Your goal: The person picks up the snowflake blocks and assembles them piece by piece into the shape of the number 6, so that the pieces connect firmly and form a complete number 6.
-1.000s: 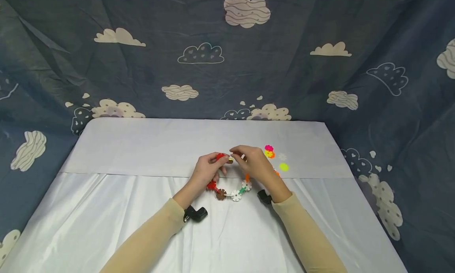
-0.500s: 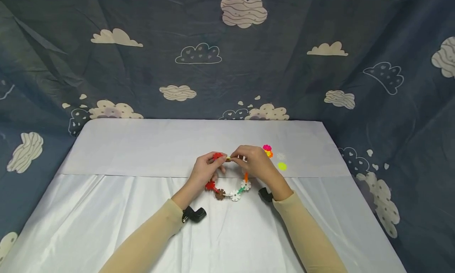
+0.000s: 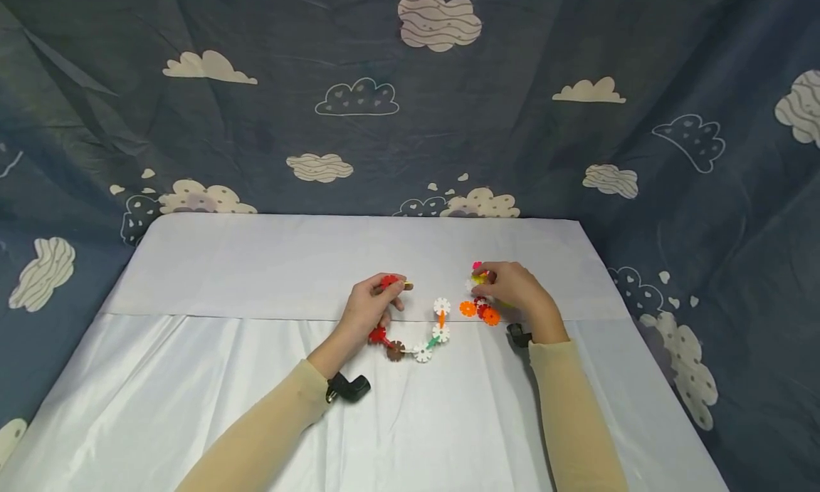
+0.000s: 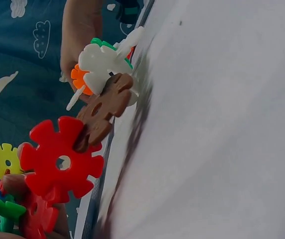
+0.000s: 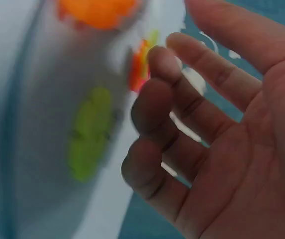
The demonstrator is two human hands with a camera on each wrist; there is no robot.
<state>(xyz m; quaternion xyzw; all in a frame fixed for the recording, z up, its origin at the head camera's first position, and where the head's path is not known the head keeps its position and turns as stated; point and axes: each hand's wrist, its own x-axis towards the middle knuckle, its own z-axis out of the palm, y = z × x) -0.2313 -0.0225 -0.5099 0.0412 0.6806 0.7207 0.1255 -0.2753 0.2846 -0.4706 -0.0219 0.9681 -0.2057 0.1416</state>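
Observation:
My left hand [image 3: 368, 307] grips one end of a chain of slotted, flower-shaped plastic discs. In the left wrist view, a red disc [image 4: 62, 159], a brown disc [image 4: 105, 109] and a white disc [image 4: 102, 64] run outward from it. A yellow disc [image 4: 7, 160] and a green piece [image 4: 5, 209] sit among the left fingers. The chain's other end, a white disc [image 3: 442, 306], lies on the table. My right hand [image 3: 519, 285] hovers at the loose discs, fingers loosely bent. Nothing shows in its grasp in the right wrist view, where a blurred yellow-green disc [image 5: 91, 134] lies beside the fingertips.
Loose orange discs [image 3: 490, 316] lie just below the right hand, with dark red pieces [image 3: 481, 302] beside them. A pink disc [image 3: 477, 265] shows behind its fingers. The white cloth-covered table [image 3: 256, 264] meets a dark cloud-print curtain [image 3: 275, 122] at the back.
My right hand has left the chain end at the left fingers and moved right to the loose discs. The chain's white end disc and the orange discs are uncovered. My left hand stays put.

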